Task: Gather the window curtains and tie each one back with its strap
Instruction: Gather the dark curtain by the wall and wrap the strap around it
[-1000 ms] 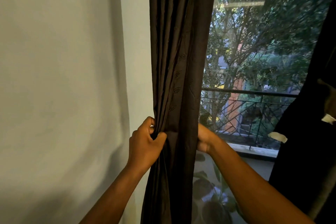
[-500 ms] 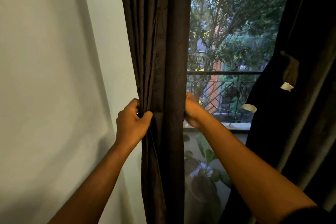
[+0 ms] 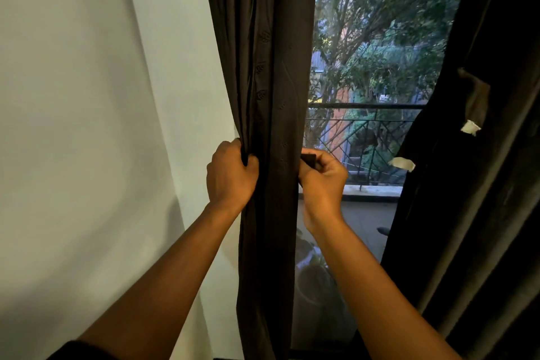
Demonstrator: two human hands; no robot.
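The dark brown left curtain (image 3: 271, 73) hangs gathered into a narrow column beside the white wall. My left hand (image 3: 230, 177) grips the folds at its left edge at about waist height. My right hand (image 3: 323, 177) is at the curtain's right edge and pinches a short dark strap end (image 3: 309, 159) between thumb and fingers. The right curtain (image 3: 479, 184) hangs dark at the right, with a brown strap (image 3: 474, 93) dangling on it and two pale tabs (image 3: 404, 163) showing near it. How the strap runs behind the left curtain is hidden.
A white wall (image 3: 87, 126) fills the left. Between the curtains the window glass (image 3: 371, 52) shows trees and a balcony railing (image 3: 365, 137). A potted plant (image 3: 315, 280) stands low behind the glass.
My right hand has come out from behind the left curtain's right edge and now pinches a dark strap end. My left hand keeps its grip. The view shifted right and slightly down.
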